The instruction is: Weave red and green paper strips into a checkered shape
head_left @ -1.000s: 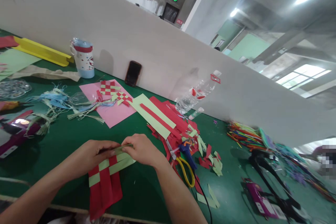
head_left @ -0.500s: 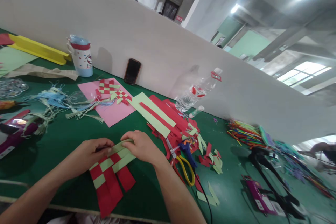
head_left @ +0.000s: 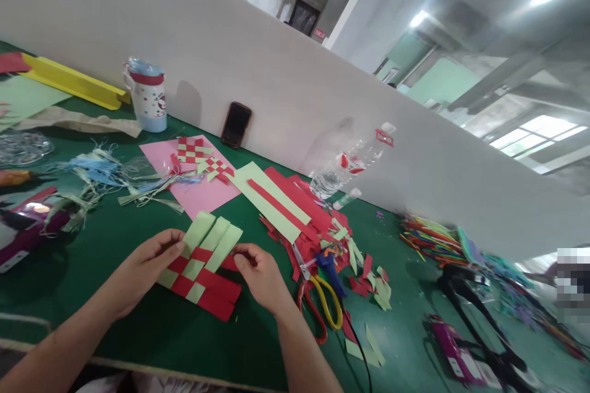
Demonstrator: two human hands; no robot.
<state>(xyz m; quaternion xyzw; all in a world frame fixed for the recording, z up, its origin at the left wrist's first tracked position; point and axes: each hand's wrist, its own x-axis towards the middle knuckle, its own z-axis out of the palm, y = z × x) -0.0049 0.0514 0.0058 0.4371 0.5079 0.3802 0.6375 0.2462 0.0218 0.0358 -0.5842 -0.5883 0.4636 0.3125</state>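
Observation:
A woven mat of red and light green paper strips (head_left: 203, 264) lies flat on the green table (head_left: 115, 325) in front of me. My left hand (head_left: 150, 258) pinches its left edge, fingertips on a green strip. My right hand (head_left: 260, 270) is curled on the mat's right side, thumb and fingers pressed on a red strip end. The green strips fan out toward the far side, the red strips toward the near right.
Yellow-handled scissors (head_left: 325, 304) and a heap of red and green paper scraps (head_left: 313, 221) lie right of my hand. Pink paper (head_left: 193, 175) with small woven pieces, a phone (head_left: 236, 124), a mug (head_left: 147, 98) and a plastic bottle (head_left: 345, 163) sit near the back wall.
The woven mat has been turned about a quarter turn and laid flat, green strips now pointing away. Both hands shifted from its far edge to its left and right sides.

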